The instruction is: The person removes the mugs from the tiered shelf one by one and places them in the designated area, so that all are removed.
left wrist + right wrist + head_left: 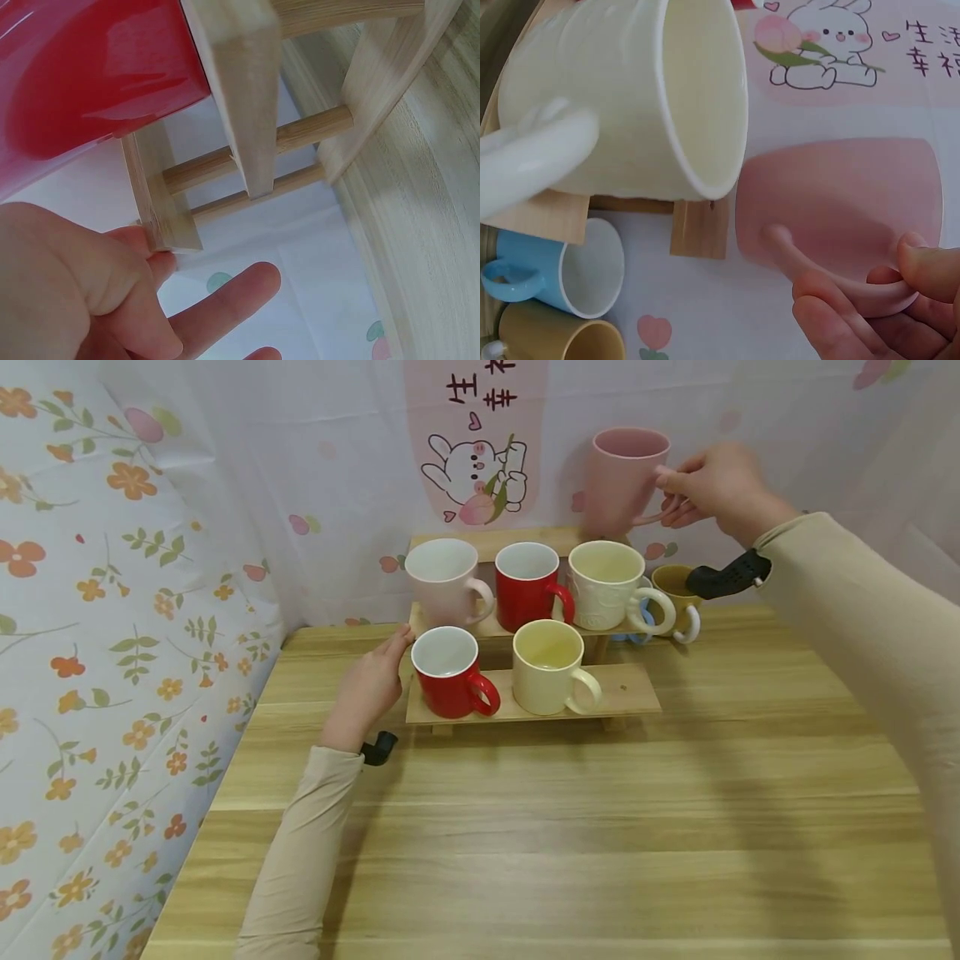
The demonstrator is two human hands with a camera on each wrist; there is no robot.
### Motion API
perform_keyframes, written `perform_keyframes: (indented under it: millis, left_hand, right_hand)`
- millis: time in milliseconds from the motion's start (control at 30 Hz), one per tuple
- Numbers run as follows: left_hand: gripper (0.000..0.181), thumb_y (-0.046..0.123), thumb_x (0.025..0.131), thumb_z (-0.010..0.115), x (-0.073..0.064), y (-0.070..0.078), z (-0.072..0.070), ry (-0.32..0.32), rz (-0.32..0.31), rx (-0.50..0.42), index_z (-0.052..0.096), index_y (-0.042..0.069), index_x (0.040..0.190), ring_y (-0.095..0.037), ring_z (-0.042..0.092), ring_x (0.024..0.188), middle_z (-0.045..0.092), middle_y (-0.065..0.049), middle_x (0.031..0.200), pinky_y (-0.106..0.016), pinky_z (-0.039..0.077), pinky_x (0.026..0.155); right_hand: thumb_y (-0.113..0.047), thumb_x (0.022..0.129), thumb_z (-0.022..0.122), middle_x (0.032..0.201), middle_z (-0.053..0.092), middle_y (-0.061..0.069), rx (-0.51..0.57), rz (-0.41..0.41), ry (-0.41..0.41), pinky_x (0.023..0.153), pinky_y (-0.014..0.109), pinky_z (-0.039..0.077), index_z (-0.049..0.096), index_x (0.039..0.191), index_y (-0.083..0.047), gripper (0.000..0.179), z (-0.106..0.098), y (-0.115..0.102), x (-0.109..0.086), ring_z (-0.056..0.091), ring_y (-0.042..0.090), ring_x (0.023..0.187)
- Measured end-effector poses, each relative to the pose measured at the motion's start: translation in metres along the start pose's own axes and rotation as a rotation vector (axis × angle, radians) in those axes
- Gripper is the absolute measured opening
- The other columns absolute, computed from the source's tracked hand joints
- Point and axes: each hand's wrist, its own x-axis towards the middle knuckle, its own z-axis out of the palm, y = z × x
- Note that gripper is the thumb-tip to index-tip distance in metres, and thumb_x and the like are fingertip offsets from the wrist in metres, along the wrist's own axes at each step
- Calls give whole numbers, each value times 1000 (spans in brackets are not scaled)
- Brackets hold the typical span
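My right hand (723, 489) pinches the handle of a tall pink mug (618, 485), which is upright at the right end of the top tier of a stepped wooden rack (637, 689). In the right wrist view, the thumb and curled fingers close round that handle. At the rack's left side, my left hand (363, 693) holds the end of the middle board (176, 229) between thumb and finger, its other fingers spread. Beside it on the lowest board is a red mug (446, 689); a pale pink mug (442, 581) stands on the middle board.
Also on the middle board are another red mug (525, 593) and a cream embossed mug (600, 589). A pale yellow mug (543, 677) shares the lowest board. Behind the rack's right side are a blue mug (536, 259) and a mustard mug (547, 334). Patterned cloth (337, 460) hangs behind.
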Motion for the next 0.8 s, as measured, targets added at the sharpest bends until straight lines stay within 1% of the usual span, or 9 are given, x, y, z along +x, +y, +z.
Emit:
perform_keyframes:
  millis: [133,300,433,633,800]
  left_hand:
    - [59,-9,85,45,0,0,1,-2,-4,1,45,7,141,-40,64,81,42,-7,149,-41,48,55]
    - [59,-9,85,46,-1,1,1,-6,-3,-2,45,7,141,-42,64,86,42,-8,149,-43,50,58]
    - [59,-10,84,45,-3,2,1,0,-4,-9,45,6,141,-43,64,86,43,-8,148,-45,49,58]
    - [59,-10,84,44,-3,1,1,16,3,-5,45,6,141,-43,64,91,44,-8,148,-47,51,63]
    - [59,-10,85,44,-1,1,0,11,7,-5,44,6,142,-43,64,91,43,-8,148,-47,51,64]
  right_hand:
    - [-33,94,56,55,63,-5,12,15,8,54,20,54,63,63,-17,35,-7,6,-2,65,6,50]
    - [-33,94,56,55,64,-4,59,40,7,52,20,54,63,62,-17,37,-14,14,-6,66,7,51]
    - [-34,93,56,55,64,-4,59,50,13,53,20,54,63,62,-17,36,-19,21,-7,66,7,51]
    - [-33,93,55,58,63,-4,90,34,14,53,20,54,62,65,-18,33,-28,40,-10,66,7,53]
    - [-37,92,57,60,64,-5,80,53,33,53,20,54,62,69,-19,29,-38,57,-14,66,8,54]
